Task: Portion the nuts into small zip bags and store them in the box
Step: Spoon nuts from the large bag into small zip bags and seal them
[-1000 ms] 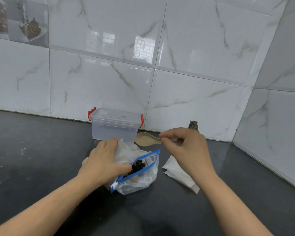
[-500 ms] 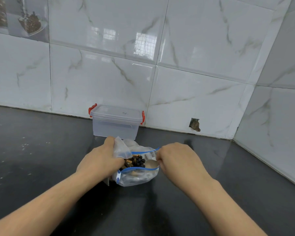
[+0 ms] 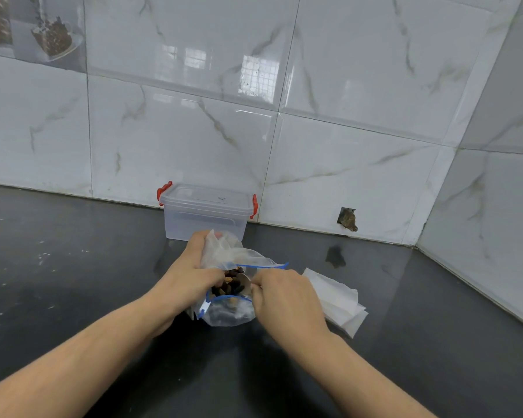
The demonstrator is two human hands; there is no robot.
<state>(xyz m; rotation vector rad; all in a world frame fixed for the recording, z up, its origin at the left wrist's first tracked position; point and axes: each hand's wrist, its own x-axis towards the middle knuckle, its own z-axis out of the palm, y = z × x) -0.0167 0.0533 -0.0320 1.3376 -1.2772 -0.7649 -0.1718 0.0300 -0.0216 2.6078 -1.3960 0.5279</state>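
In front of the lidded clear plastic box [image 3: 206,213], the left hand [image 3: 191,276] grips the blue-zip bag [image 3: 228,309] open; the right hand [image 3: 280,297] pinches a wooden spoon [image 3: 244,280] inside. Tipping risks spilling the dark nuts [image 3: 231,286].

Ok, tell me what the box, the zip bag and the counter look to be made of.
Box: translucent, frosted-looking plastic with red clip latches; the wall shows through faintly.
Zip bag: thin, clear, crinkly plastic film with a blue zip strip; the nuts show through.
Counter: dark, polished, probably stone; it mirrors the wall.
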